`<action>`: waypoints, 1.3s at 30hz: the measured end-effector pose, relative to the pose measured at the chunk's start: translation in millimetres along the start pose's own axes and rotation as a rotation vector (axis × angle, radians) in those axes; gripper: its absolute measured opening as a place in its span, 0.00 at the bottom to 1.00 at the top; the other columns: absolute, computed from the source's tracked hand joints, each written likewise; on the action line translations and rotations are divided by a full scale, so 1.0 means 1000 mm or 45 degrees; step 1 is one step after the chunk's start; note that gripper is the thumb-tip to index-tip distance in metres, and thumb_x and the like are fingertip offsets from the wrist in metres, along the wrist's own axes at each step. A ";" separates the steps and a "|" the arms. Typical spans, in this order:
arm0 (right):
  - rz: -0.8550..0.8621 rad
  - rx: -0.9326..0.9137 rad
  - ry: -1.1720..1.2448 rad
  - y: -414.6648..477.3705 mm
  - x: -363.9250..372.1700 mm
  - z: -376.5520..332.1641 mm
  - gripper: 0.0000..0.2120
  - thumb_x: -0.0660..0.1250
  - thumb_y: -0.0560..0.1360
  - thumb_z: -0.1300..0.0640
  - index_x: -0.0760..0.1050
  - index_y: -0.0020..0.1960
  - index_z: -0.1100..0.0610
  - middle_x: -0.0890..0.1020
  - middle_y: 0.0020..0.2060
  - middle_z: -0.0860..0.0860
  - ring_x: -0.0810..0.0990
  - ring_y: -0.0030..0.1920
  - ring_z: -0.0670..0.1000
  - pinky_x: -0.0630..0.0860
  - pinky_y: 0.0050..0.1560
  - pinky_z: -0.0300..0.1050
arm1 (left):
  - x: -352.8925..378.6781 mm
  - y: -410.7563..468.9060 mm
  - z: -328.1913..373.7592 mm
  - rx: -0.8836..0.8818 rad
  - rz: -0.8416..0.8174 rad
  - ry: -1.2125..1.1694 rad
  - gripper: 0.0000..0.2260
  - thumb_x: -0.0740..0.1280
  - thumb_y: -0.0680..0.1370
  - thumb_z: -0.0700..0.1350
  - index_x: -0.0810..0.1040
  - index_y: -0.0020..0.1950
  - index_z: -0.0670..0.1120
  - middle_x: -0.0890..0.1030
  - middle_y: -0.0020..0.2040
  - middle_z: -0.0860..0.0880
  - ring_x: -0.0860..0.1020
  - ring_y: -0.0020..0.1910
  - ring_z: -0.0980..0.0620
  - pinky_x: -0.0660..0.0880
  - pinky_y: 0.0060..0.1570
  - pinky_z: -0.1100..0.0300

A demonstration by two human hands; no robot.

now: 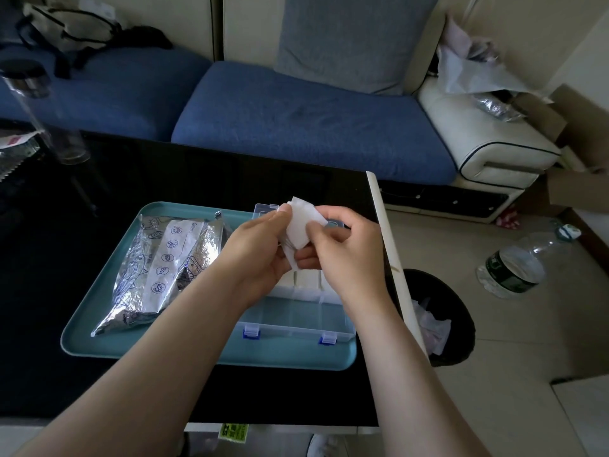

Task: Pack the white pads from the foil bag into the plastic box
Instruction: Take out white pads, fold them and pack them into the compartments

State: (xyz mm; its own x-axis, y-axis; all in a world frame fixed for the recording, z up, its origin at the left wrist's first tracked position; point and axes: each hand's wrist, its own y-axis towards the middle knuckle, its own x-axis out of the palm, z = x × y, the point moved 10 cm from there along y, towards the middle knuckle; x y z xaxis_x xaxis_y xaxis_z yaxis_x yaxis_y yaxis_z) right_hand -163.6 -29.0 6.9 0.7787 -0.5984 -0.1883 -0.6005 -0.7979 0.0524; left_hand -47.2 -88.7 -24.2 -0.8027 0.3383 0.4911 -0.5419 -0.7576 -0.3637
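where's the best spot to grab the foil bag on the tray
Pinch the foil bag at its raised far corner, coming from above on the side by the plastic box. It lies flat on the teal tray, so probably only that upturned end offers fingers an edge.

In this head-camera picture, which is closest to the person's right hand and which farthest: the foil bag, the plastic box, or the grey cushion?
From the right hand, holding white pads:
1. Plastic box, directly beneath it.
2. Foil bag, left on the tray.
3. Grey cushion, far back on the sofa.
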 end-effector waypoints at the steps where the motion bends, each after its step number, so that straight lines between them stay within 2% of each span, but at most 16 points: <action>1: 0.004 -0.033 -0.035 0.001 0.000 0.000 0.11 0.70 0.80 0.61 0.82 0.61 0.53 0.87 0.33 0.53 0.88 0.33 0.55 0.87 0.44 0.55 | -0.001 -0.001 -0.001 -0.013 0.008 -0.027 0.16 0.57 0.89 0.48 0.77 0.60 0.35 0.85 0.42 0.39 0.77 0.43 0.42 0.82 0.43 0.48; 5: 0.061 -0.190 -0.246 0.001 -0.003 -0.006 0.13 0.75 0.79 0.59 0.83 0.62 0.52 0.87 0.38 0.49 0.87 0.34 0.47 0.86 0.39 0.48 | -0.002 -0.002 -0.003 -0.057 0.025 -0.078 0.13 0.60 0.88 0.46 0.78 0.58 0.36 0.87 0.51 0.36 0.79 0.53 0.37 0.84 0.50 0.46; 7: 0.114 -0.224 -0.330 0.001 -0.005 -0.006 0.12 0.78 0.76 0.56 0.83 0.58 0.50 0.85 0.44 0.48 0.86 0.37 0.46 0.85 0.38 0.44 | -0.003 0.000 -0.004 -0.049 0.028 -0.041 0.13 0.59 0.88 0.45 0.79 0.59 0.37 0.86 0.54 0.36 0.84 0.54 0.40 0.84 0.52 0.46; 9: 0.153 -0.253 -0.423 0.001 -0.007 -0.008 0.12 0.79 0.75 0.55 0.81 0.55 0.49 0.83 0.49 0.48 0.83 0.39 0.42 0.80 0.37 0.33 | -0.005 0.001 -0.004 -0.034 0.036 -0.009 0.13 0.59 0.88 0.44 0.80 0.61 0.38 0.87 0.53 0.38 0.87 0.52 0.44 0.86 0.50 0.49; 12: 0.177 -0.302 -0.439 0.001 -0.007 -0.014 0.09 0.79 0.73 0.57 0.82 0.51 0.51 0.83 0.49 0.48 0.81 0.41 0.41 0.74 0.38 0.28 | -0.010 0.004 -0.007 -0.042 0.069 -0.001 0.14 0.60 0.88 0.45 0.79 0.64 0.37 0.87 0.53 0.39 0.88 0.49 0.46 0.86 0.46 0.50; 16: 0.149 -0.348 -0.399 -0.002 -0.005 -0.021 0.07 0.79 0.74 0.61 0.84 0.49 0.54 0.84 0.41 0.42 0.83 0.42 0.39 0.77 0.40 0.29 | -0.014 0.003 -0.005 -0.051 0.107 -0.011 0.11 0.62 0.87 0.45 0.79 0.60 0.38 0.88 0.44 0.43 0.88 0.43 0.49 0.86 0.40 0.52; 18: 0.143 -0.346 -0.369 -0.002 -0.006 -0.022 0.07 0.79 0.74 0.62 0.84 0.49 0.54 0.85 0.40 0.42 0.84 0.41 0.39 0.79 0.39 0.32 | -0.019 0.004 -0.003 -0.028 0.139 0.031 0.11 0.62 0.87 0.46 0.80 0.59 0.40 0.88 0.45 0.43 0.88 0.44 0.48 0.86 0.39 0.51; 21: 0.124 -0.295 -0.307 0.001 -0.010 -0.017 0.10 0.75 0.75 0.66 0.82 0.51 0.52 0.84 0.44 0.43 0.83 0.44 0.39 0.78 0.39 0.31 | -0.026 0.006 0.000 0.011 0.180 0.144 0.13 0.62 0.87 0.48 0.81 0.64 0.42 0.87 0.54 0.40 0.87 0.53 0.43 0.86 0.49 0.45; 23: 0.085 -0.224 -0.246 0.004 -0.010 -0.012 0.13 0.69 0.77 0.66 0.82 0.55 0.51 0.84 0.48 0.43 0.82 0.47 0.39 0.76 0.39 0.30 | -0.029 0.006 0.002 0.017 0.207 0.179 0.12 0.62 0.87 0.48 0.81 0.62 0.44 0.86 0.55 0.40 0.86 0.54 0.42 0.84 0.53 0.42; 26: -0.019 -0.152 -0.116 0.005 -0.005 -0.010 0.15 0.66 0.79 0.67 0.80 0.60 0.51 0.82 0.53 0.45 0.80 0.49 0.39 0.76 0.39 0.30 | -0.029 0.004 0.002 -0.004 0.206 0.175 0.08 0.64 0.86 0.46 0.81 0.57 0.45 0.86 0.53 0.41 0.86 0.51 0.43 0.84 0.53 0.41; 28: -0.109 -0.157 -0.114 0.004 0.004 -0.012 0.16 0.67 0.79 0.68 0.81 0.62 0.52 0.83 0.54 0.45 0.81 0.50 0.39 0.77 0.41 0.30 | -0.028 0.004 0.002 -0.012 0.177 0.165 0.08 0.64 0.86 0.45 0.82 0.56 0.43 0.87 0.47 0.42 0.86 0.47 0.43 0.85 0.51 0.41; 30: -0.144 -0.195 -0.180 0.004 0.011 -0.013 0.17 0.68 0.78 0.68 0.82 0.61 0.51 0.84 0.51 0.45 0.83 0.49 0.42 0.82 0.43 0.37 | -0.025 0.004 0.001 -0.023 0.142 0.179 0.09 0.64 0.86 0.45 0.82 0.57 0.42 0.88 0.44 0.42 0.86 0.45 0.45 0.86 0.48 0.43; 32: -0.094 -0.221 -0.262 0.004 0.012 -0.011 0.16 0.70 0.78 0.68 0.83 0.59 0.51 0.85 0.47 0.44 0.85 0.46 0.45 0.86 0.42 0.47 | -0.024 0.005 -0.001 -0.047 0.120 0.186 0.10 0.64 0.86 0.46 0.82 0.58 0.42 0.88 0.48 0.42 0.87 0.45 0.46 0.86 0.44 0.46; 33: -0.042 -0.231 -0.297 0.004 0.008 -0.010 0.16 0.71 0.77 0.68 0.83 0.59 0.51 0.85 0.46 0.44 0.84 0.44 0.44 0.86 0.41 0.50 | -0.023 0.005 -0.003 -0.059 0.105 0.186 0.11 0.64 0.86 0.47 0.82 0.60 0.42 0.88 0.51 0.41 0.87 0.47 0.46 0.85 0.43 0.48; 36: 0.077 -0.289 -0.324 0.004 -0.001 -0.015 0.16 0.76 0.75 0.64 0.82 0.60 0.51 0.84 0.43 0.44 0.83 0.41 0.43 0.84 0.40 0.43 | -0.017 0.006 -0.002 -0.037 0.009 0.275 0.11 0.67 0.84 0.45 0.82 0.63 0.41 0.87 0.55 0.40 0.86 0.54 0.43 0.85 0.50 0.47; 39: 0.098 -0.231 -0.354 0.003 -0.003 -0.014 0.20 0.77 0.74 0.60 0.80 0.64 0.49 0.82 0.50 0.45 0.82 0.45 0.41 0.76 0.41 0.28 | -0.019 0.007 0.001 0.023 0.035 0.257 0.10 0.65 0.85 0.41 0.82 0.61 0.38 0.86 0.56 0.37 0.85 0.51 0.44 0.84 0.57 0.46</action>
State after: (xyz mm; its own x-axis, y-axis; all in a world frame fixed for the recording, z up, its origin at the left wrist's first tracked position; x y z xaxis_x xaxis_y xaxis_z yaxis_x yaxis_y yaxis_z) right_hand -165.3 -30.1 21.2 0.6378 -0.6350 -0.4360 -0.5944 -0.7657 0.2457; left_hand -35.8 -101.0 -35.3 -0.8517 0.4211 0.3120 -0.5161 -0.7774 -0.3595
